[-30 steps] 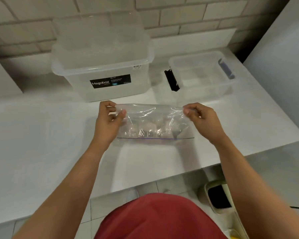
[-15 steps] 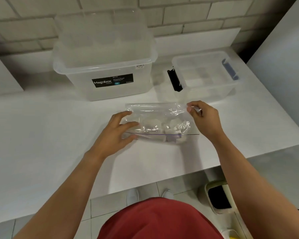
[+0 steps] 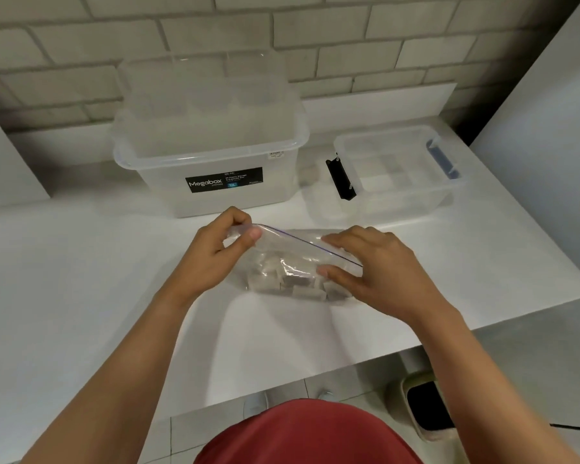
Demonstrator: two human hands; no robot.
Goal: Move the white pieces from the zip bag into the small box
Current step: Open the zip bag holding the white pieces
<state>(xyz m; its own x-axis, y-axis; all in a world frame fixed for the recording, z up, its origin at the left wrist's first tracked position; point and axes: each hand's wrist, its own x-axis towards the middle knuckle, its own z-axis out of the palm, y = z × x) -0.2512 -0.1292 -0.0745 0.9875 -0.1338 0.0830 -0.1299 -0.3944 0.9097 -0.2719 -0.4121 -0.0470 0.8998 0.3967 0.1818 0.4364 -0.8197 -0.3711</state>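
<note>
Since half a second ago the zip bag (image 3: 292, 262) has turned, its purple seal line now running slantwise from upper left to lower right, and both hands have shifted on it.

White pieces (image 3: 287, 279) sit bunched inside the bag, which rests on the white counter (image 3: 81, 296) in front of the boxes. At the bag's upper left corner the left hand (image 3: 215, 259) pinches the seal between thumb and curled fingers; the right hand (image 3: 379, 272) is spread over the right end, thumb and fingers closed on the plastic. Beyond, at right, stands the small box (image 3: 399, 172), open, with a black latch and a blue one. Left of it stands the large Megabox tub (image 3: 211, 155), against the brick wall (image 3: 315, 35).
</note>
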